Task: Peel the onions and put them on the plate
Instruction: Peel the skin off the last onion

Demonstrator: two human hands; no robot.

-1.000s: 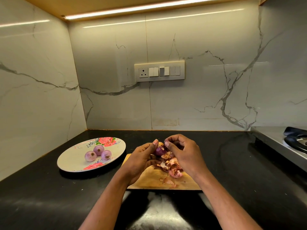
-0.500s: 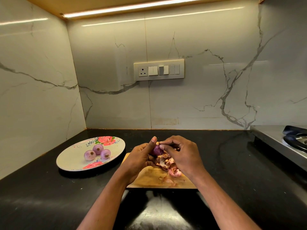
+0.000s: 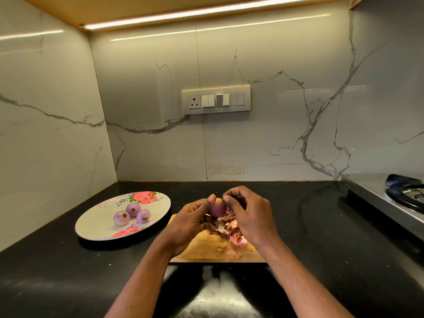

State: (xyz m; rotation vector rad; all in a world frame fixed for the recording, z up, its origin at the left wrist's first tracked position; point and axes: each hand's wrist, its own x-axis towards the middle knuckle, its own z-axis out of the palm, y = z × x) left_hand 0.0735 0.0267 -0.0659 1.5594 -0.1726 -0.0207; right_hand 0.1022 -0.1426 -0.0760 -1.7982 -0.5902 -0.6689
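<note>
My left hand [image 3: 193, 222] grips a small purple onion [image 3: 218, 209] above the wooden cutting board [image 3: 204, 253]. My right hand [image 3: 250, 212] has its fingers curled at the top of the same onion, pinching its skin. A heap of loose onion skins [image 3: 229, 228] lies on the board under my hands. To the left, a floral plate [image 3: 96, 226] holds three peeled onions [image 3: 132, 215] close together.
Everything sits on a black countertop [image 3: 321, 237] in a corner of marble walls. A steel gas stove [image 3: 394, 198] stands at the right edge. A switch panel [image 3: 215, 99] is on the back wall.
My right hand's fingers have shifted over the top of the onion while the left hand keeps holding it. The plate and its three onions are unchanged.
</note>
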